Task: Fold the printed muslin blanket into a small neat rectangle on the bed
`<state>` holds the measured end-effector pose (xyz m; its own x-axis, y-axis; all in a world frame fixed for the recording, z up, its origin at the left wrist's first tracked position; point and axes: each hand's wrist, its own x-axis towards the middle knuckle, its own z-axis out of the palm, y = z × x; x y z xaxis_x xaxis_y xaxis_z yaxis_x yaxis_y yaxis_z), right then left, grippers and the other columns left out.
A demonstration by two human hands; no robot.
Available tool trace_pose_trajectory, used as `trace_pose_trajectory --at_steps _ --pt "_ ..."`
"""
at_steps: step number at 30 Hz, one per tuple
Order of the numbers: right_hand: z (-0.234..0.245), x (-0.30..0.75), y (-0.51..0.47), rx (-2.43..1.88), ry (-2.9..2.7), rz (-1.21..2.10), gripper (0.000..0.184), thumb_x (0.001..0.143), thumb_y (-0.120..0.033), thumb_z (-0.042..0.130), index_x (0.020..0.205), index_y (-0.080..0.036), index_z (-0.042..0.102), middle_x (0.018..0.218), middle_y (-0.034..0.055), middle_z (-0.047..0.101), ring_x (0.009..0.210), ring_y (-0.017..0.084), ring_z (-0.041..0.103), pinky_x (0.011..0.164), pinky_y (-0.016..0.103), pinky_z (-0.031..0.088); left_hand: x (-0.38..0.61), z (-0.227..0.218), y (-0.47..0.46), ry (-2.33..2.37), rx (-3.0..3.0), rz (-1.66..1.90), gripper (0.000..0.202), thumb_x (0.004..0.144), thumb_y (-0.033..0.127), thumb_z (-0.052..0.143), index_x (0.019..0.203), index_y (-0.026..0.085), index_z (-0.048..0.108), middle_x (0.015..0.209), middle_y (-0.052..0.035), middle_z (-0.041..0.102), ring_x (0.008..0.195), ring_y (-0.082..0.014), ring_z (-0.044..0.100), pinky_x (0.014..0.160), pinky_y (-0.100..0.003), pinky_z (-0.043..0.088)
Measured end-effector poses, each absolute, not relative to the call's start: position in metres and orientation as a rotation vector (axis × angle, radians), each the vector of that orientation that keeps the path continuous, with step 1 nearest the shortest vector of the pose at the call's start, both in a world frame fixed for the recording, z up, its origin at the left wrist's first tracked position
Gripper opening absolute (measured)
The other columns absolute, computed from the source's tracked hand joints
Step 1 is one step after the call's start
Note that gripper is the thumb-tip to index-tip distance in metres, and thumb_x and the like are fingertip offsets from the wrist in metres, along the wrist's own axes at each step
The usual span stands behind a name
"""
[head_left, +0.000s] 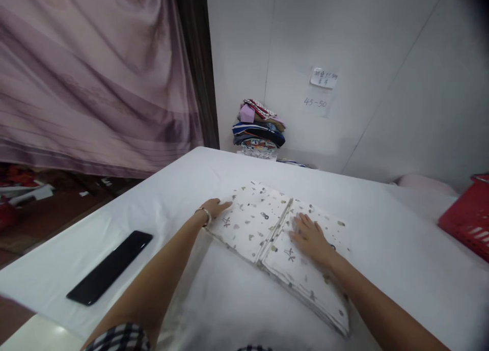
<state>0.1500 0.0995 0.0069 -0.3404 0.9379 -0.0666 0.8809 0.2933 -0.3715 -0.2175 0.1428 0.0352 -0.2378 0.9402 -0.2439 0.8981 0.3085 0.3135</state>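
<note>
A white printed cloth [252, 218] with small scattered motifs lies folded on the white-covered table, in two neighbouring sections with a crease or gap between them. The right section shows several stacked layers along its near edge. My left hand [214, 207], with a bracelet at the wrist, rests at the cloth's left edge, fingers stretched out. My right hand [311, 239] lies flat on top of the right section, fingers extended. What lies under my right palm is hidden.
A black phone-like slab [110, 267] lies at the table's left. Folded fabrics [260, 127] are piled by the far wall. A red plastic basket [466, 216] stands at the right. A pink curtain [95, 76] hangs at the left. Handwritten notes [323, 78] are on the wall.
</note>
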Motion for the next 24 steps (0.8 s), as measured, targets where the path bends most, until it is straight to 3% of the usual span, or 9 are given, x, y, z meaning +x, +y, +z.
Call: trace_pose_trajectory --at_steps 4,7,12,16,24 --pt "0.017 0.131 0.107 -1.497 -2.212 0.649 0.059 0.085 -0.051 0.036 0.133 -0.018 0.041 0.143 0.007 0.029 0.132 0.022 0.021 0.108 0.042 0.017 -0.229 0.046 0.135 2.097 1.653 0.047 0.059 0.067 0.061 0.049 0.093 0.011 0.063 0.1 -0.0155 0.065 0.09 -0.0292 0.06 0.072 -0.034 0.045" --pt "0.019 0.111 0.111 -1.355 -2.0 0.78 0.05 0.08 -0.047 0.048 0.121 -0.02 0.054 0.134 0.007 0.044 0.126 0.023 0.034 0.106 0.041 0.024 -0.233 0.054 0.126 2.088 1.661 0.086 0.047 0.065 0.051 0.056 0.088 0.011 0.064 0.097 -0.0148 0.065 0.089 -0.029 0.06 0.072 -0.033 0.045" --pt "0.029 0.079 0.115 -1.174 -1.324 1.509 0.046 0.073 -0.045 0.061 0.112 -0.02 0.056 0.114 0.0094 0.06 0.099 0.024 0.059 0.085 0.04 0.047 -0.191 0.091 0.106 1.971 1.791 0.327 0.036 0.074 0.038 0.05 0.096 0.013 0.062 0.098 -0.0083 0.066 0.087 -0.0206 0.06 0.072 -0.027 0.045" --pt "0.039 0.074 0.114 -0.921 -0.898 1.967 0.046 0.076 -0.052 0.054 0.104 -0.017 0.057 0.098 0.0098 0.066 0.092 0.023 0.062 0.083 0.039 0.048 -0.101 0.108 0.072 1.76 2.005 0.508 0.028 0.074 0.034 0.05 0.098 0.024 0.06 0.098 -0.002 0.065 0.087 -0.0179 0.058 0.075 -0.028 0.044" --pt "0.018 0.119 0.093 -0.95 -0.741 1.779 0.031 0.064 -0.053 0.05 0.07 -0.025 0.062 0.09 0.0058 0.069 0.094 0.025 0.061 0.085 0.038 0.049 0.017 0.058 0.009 1.321 2.528 0.327 0.027 0.068 0.017 0.05 0.095 0.013 0.053 0.091 -0.0109 0.06 0.082 -0.0248 0.057 0.065 -0.036 0.048"
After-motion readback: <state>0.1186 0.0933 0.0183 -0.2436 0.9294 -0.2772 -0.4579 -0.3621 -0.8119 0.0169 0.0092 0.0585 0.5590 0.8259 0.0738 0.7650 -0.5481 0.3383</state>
